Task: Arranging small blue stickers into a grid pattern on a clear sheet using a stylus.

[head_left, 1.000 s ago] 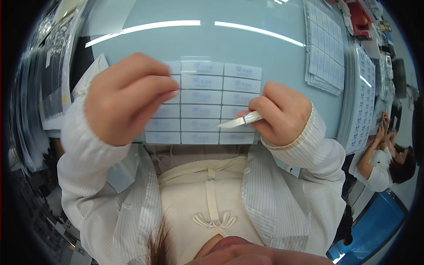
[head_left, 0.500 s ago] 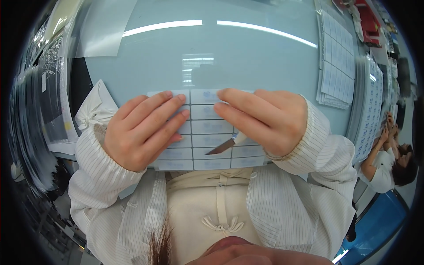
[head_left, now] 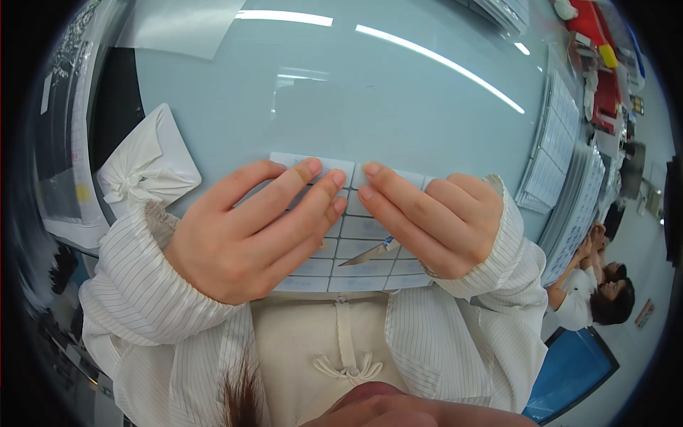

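Note:
A pale sheet (head_left: 367,228) divided into rows of rectangular cells lies in front of me on the table, faint bluish print showing through. My left hand (head_left: 249,228) rests over its left part, fingers stretched and apart, fingertips on the upper cells near the middle dividing line. Just across that line, my right hand (head_left: 441,220) touches the sheet with its thumb and index fingertips close together. Tucked under its other fingers is a small knife (head_left: 366,254), its blade pointing left over the lower cells and most of its light handle hidden.
A white knotted cloth bundle (head_left: 146,167) sits to the left of my hand. A translucent sheet (head_left: 178,25) lies at the far left of the table (head_left: 306,92). Stacks of similar celled sheets (head_left: 551,142) line the right edge. Beyond, another person (head_left: 594,292) sits near a blue panel (head_left: 569,377).
The view has tilted and shifted. My hands have drawn closer together at the sheet's middle line, the left moving right. The knife stays in my right hand.

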